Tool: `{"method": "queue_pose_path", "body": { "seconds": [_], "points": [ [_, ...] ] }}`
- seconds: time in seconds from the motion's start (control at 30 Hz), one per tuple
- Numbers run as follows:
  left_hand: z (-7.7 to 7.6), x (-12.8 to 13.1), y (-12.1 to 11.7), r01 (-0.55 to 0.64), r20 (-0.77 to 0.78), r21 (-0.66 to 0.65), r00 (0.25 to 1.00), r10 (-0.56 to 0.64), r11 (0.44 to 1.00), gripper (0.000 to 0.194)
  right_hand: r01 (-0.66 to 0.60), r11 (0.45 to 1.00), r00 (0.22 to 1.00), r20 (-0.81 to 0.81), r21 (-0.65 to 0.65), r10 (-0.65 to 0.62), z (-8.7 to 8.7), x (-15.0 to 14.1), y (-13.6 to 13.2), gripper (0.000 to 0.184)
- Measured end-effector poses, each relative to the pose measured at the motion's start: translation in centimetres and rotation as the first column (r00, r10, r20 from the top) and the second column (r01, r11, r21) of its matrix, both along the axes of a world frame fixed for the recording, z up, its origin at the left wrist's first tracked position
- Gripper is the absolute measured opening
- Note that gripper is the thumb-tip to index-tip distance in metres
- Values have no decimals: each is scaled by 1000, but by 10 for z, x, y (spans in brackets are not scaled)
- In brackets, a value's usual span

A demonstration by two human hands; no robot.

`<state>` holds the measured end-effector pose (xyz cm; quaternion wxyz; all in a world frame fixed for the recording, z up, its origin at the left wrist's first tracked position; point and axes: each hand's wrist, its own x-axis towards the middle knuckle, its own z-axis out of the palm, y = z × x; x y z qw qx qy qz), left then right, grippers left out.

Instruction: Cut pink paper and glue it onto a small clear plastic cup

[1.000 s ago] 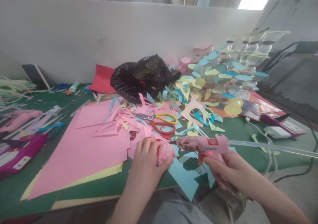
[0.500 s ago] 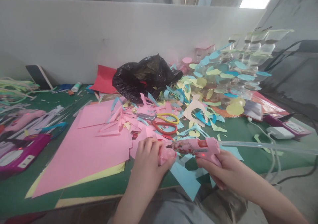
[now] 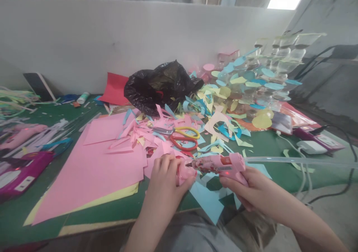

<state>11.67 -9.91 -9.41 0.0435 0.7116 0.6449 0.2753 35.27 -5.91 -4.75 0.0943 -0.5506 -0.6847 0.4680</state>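
Observation:
My left hand (image 3: 165, 179) is closed around a small pink, shiny, rounded piece (image 3: 185, 173) near the table's front edge; its exact kind is unclear. In my right hand (image 3: 246, 188) is a pink hot glue gun (image 3: 218, 164), a red light glowing on its side. A long clear glue stick (image 3: 288, 160) sticks out of its back. The gun's dark nozzle points left and sits at the top of the pink piece; whether it touches I cannot tell. Just beyond my hands, scissors (image 3: 183, 137) with yellow and red handles lie on paper scraps.
Pink paper sheets (image 3: 97, 177) cover the left of the green table (image 3: 106, 207). Behind are a black plastic bag (image 3: 140, 91) and a heap of clear cups (image 3: 288, 54) with coloured paper discs. Purple power strips (image 3: 30, 170) and another pink glue gun (image 3: 24, 134) lie left. A white cable (image 3: 300, 170) trails right.
The glue gun has moved left in my right hand, bringing its nozzle from beside the pink piece onto its top. My left hand has stayed around the piece.

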Motion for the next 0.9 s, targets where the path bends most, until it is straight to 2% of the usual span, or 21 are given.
{"method": "queue_pose_path", "body": {
  "seconds": [0.23,0.67,0.9],
  "points": [
    [-2,-1,1,2,-12,27,1000,-1,1000,28,2,1000,1000,-8,-1,-2,2,0,0,46],
    [-3,-1,0,-11,5,34,1000,11,999,28,15,1000,1000,-1,1,-15,3,-1,-1,54],
    [-3,-1,0,-20,2,10,1000,20,1000,33,57,998,998,-34,-42,-58,13,1,-1,52]
  ]
}}
